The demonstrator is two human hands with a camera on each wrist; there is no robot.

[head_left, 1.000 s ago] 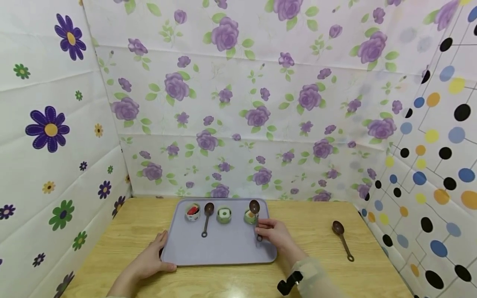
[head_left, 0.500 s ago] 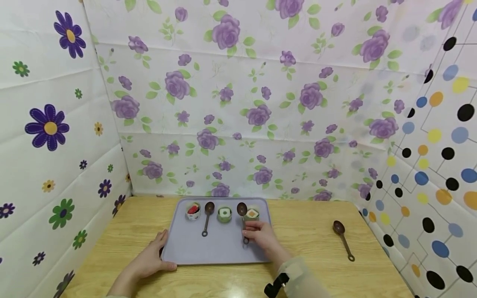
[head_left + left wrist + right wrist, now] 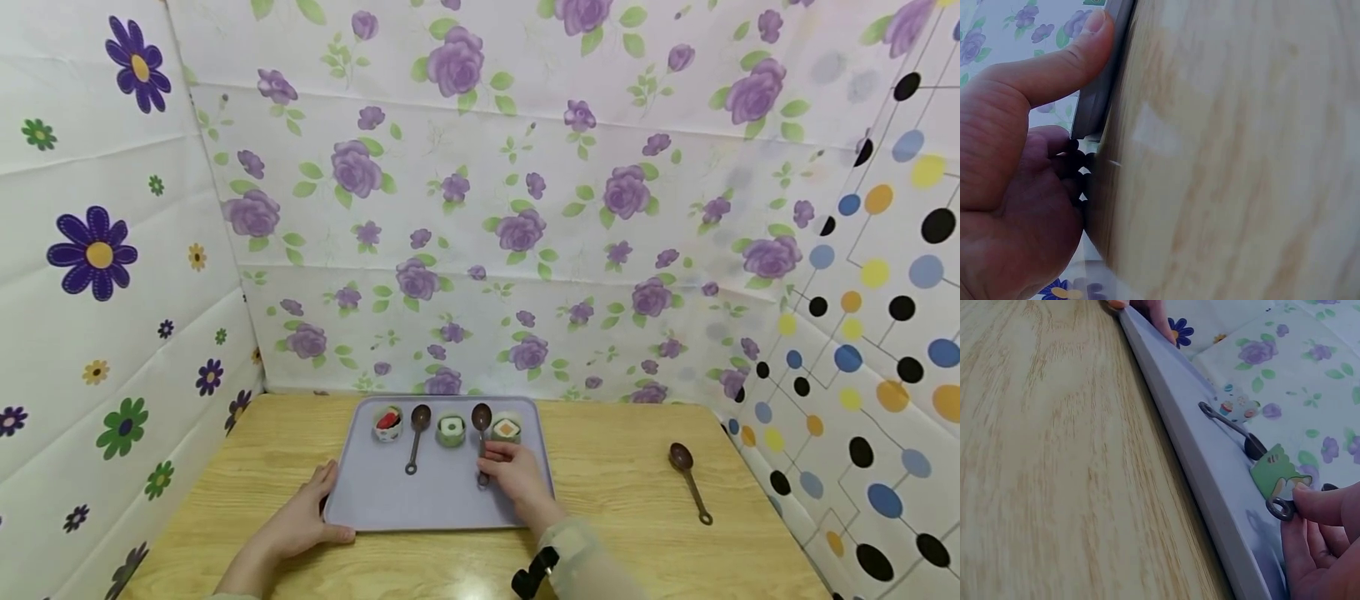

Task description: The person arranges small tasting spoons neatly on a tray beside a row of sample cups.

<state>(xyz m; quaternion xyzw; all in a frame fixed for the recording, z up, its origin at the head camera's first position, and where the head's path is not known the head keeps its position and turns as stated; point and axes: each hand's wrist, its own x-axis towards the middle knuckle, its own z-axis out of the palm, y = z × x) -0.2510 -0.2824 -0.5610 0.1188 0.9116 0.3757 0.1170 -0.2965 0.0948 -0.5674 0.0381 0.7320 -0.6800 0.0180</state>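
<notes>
A lavender tray (image 3: 420,508) lies on the wooden table. At its front left corner is my left hand (image 3: 298,515), thumb along the front edge and fingers at the left side. My right hand (image 3: 519,479) pinches the handle of a brown spoon (image 3: 482,418), its bowl pointing to the back. This spoon is over the tray between two green cups: the middle cup (image 3: 451,431) and the right cup (image 3: 506,428), both with sushi-like pieces. In the right wrist view, thumb and fingertips meet near the ring-shaped handle end (image 3: 1280,509).
Left on the tray stand a patterned cup (image 3: 387,427) with red contents and, beside it, another brown spoon (image 3: 417,437). A third spoon (image 3: 690,482) lies on the table (image 3: 622,467) to the right. Patterned cloth walls (image 3: 465,325) enclose the table's back and sides.
My right hand has carried the spoon left, from in front of the right cup to the gap between the two green cups. The left hand has stayed at the tray's corner.
</notes>
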